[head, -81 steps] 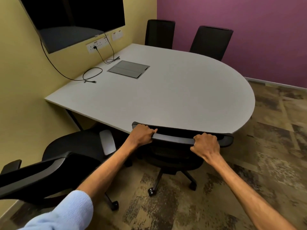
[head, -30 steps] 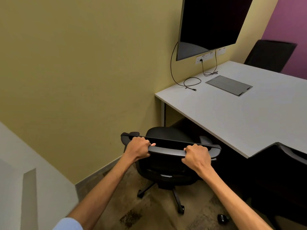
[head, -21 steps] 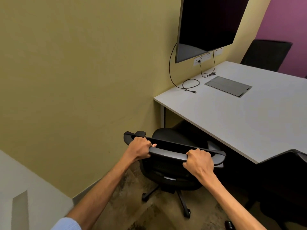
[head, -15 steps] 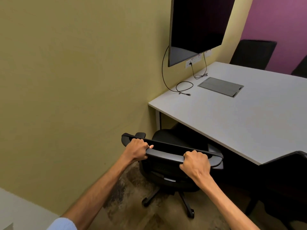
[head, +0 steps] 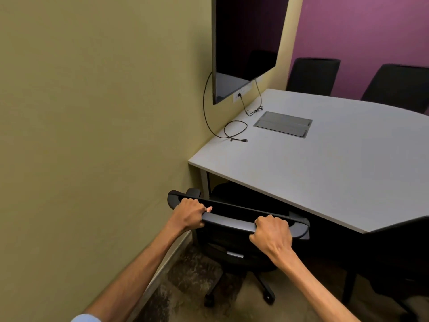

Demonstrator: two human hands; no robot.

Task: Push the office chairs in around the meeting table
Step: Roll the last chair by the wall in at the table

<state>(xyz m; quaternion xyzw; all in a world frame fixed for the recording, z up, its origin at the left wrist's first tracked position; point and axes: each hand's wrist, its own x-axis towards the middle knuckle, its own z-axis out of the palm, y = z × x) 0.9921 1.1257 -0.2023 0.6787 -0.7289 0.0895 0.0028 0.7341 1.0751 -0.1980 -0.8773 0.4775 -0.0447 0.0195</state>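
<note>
A black office chair (head: 232, 242) stands at the near left corner of the grey meeting table (head: 325, 163), its seat partly under the tabletop. My left hand (head: 189, 214) grips the left end of the chair's top rail. My right hand (head: 271, 235) grips the rail's right part. A second black chair (head: 399, 256) sits tucked against the table's near edge at the right. Two more black chairs (head: 312, 75) (head: 397, 86) stand at the table's far side by the purple wall.
The yellow wall (head: 92, 135) runs close along the left of the held chair. A dark wall screen (head: 241, 40) hangs above the table's end. Black cables (head: 234, 131) and a grey floor-box lid (head: 283, 123) lie on the tabletop. Patterned carpet (head: 185, 296) covers the floor.
I left the first chair pushed in and took hold of the chair by the wall. Over the last second this chair has rolled forward, its seat now further under the table.
</note>
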